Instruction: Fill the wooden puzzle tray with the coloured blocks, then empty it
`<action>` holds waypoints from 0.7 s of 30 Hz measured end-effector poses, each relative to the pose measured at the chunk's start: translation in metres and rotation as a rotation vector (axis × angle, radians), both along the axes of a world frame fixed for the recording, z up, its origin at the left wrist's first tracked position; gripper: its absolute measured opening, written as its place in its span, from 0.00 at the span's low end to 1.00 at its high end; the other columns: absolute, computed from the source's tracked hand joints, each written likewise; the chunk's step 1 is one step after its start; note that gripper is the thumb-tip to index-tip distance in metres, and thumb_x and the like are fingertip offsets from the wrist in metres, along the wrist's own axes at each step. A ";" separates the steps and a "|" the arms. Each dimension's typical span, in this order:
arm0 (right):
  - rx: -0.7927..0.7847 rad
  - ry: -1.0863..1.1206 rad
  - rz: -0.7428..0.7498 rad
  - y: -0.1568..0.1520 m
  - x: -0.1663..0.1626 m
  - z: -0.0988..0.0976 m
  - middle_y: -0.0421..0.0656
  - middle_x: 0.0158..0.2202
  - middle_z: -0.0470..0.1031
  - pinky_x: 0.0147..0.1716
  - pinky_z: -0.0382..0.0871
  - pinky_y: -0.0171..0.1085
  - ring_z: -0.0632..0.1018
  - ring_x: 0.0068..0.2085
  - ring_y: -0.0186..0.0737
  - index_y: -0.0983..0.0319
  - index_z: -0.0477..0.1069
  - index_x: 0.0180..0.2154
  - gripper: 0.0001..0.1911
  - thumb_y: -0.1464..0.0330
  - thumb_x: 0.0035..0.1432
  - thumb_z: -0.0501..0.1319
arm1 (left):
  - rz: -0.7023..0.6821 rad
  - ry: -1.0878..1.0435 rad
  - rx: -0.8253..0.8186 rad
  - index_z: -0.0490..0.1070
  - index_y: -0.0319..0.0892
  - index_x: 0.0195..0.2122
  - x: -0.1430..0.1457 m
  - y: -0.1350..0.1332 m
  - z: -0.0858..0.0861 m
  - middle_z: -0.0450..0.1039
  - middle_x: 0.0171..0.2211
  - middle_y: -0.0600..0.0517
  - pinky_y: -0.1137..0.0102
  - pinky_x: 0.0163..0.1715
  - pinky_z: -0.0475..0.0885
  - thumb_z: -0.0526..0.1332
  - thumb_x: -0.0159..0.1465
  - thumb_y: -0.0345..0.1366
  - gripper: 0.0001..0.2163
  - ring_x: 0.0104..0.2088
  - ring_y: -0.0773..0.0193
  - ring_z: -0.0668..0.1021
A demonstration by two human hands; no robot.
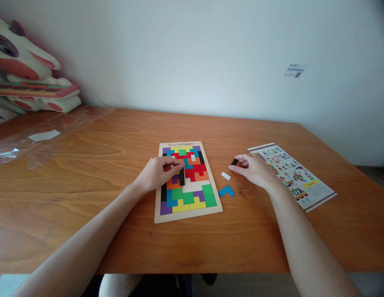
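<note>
A wooden puzzle board [188, 219] lies on the table, filled with coloured block pieces except for a white gap in its lower middle. Over the board's left half, my left hand [157, 171] pinches the upper end of a long black puzzle piece [182, 176]. To the right of the board, my right hand [252, 167] grips a black puzzle piece [234, 162] between thumb and fingers. A small white puzzle piece [226, 176] rests on the table between the board and my right hand. Nearer to me, a blue L-shaped piece [226, 190] lies by the board's right edge.
A printed pattern sheet [316, 192] lies under and beyond my right forearm. At the far left stands a cow-shaped toy keyboard [40, 90], with a clear plastic bag [12, 144] before it. The wooden table [117, 247] meets a white wall [192, 53] at the back.
</note>
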State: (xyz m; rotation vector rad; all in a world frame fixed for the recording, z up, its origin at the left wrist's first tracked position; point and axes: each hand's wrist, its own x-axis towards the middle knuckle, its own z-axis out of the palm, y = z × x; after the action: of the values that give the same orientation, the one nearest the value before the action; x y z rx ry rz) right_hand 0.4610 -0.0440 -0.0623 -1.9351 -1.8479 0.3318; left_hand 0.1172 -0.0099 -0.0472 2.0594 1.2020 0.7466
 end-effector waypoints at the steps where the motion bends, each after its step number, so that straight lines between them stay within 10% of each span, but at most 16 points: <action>1: 0.004 -0.003 0.002 0.000 0.000 0.000 0.51 0.44 0.78 0.40 0.75 0.43 0.80 0.38 0.44 0.63 0.76 0.48 0.22 0.58 0.55 0.69 | -0.014 0.023 0.023 0.82 0.44 0.39 0.000 0.000 -0.001 0.79 0.30 0.51 0.72 0.26 0.65 0.61 0.64 0.48 0.15 0.25 0.66 0.72; 13: 0.017 -0.004 -0.001 -0.002 -0.002 0.002 0.50 0.43 0.76 0.40 0.74 0.43 0.79 0.38 0.43 0.63 0.76 0.48 0.21 0.58 0.56 0.68 | -0.231 0.185 0.498 0.79 0.42 0.41 0.002 -0.002 -0.006 0.77 0.39 0.45 0.62 0.43 0.73 0.59 0.66 0.35 0.09 0.41 0.57 0.77; 21: 0.003 -0.004 0.000 -0.002 -0.001 0.000 0.51 0.43 0.76 0.40 0.75 0.43 0.79 0.38 0.44 0.64 0.75 0.49 0.24 0.56 0.56 0.68 | -0.613 0.149 0.578 0.81 0.47 0.37 -0.004 -0.006 0.010 0.81 0.38 0.48 0.62 0.42 0.74 0.62 0.64 0.37 0.07 0.40 0.57 0.79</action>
State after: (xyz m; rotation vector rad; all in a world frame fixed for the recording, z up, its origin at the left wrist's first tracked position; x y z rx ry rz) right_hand 0.4603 -0.0455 -0.0623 -1.9351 -1.8504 0.3252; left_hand 0.1129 -0.0158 -0.0369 2.7951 0.3689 0.6881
